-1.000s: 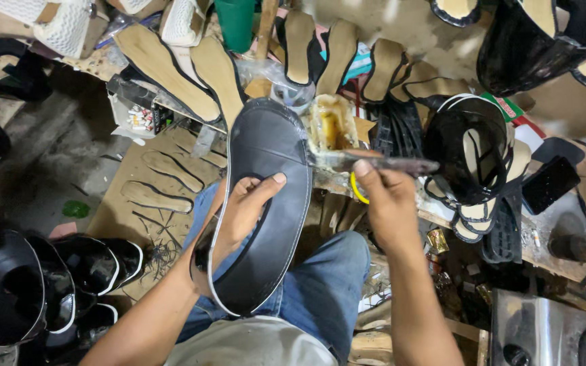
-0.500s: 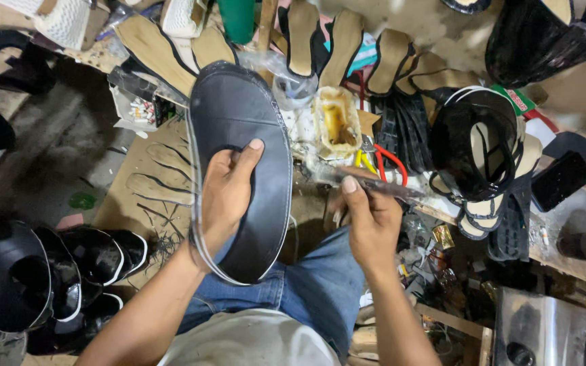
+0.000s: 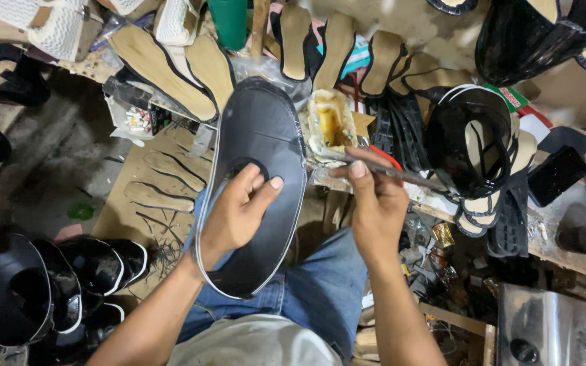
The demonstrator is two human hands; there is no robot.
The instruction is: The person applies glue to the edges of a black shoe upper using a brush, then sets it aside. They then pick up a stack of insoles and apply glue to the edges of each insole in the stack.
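Note:
My left hand (image 3: 235,211) grips a large dark shoe sole (image 3: 259,142) with a pale rim, holding it over my lap with the thumb pressed on its face. My right hand (image 3: 374,200) is closed around a thin brush handle (image 3: 401,175). The brush tip reaches into a glue-smeared container (image 3: 330,125) of yellow adhesive just right of the sole's upper end. My jeans-covered knees (image 3: 327,285) are below both hands.
Tan insoles (image 3: 171,64) lie in rows at the top. Black sandal uppers (image 3: 469,135) are stacked on the right, black shoe parts (image 3: 55,285) at lower left. A cardboard sheet with traced outlines (image 3: 157,183) lies left of my knee. A metal box (image 3: 557,325) sits at lower right.
My right hand has moved up toward the glue container and dipped the brush tip into it. The left hand has tilted the sole slightly and shifted its grip.

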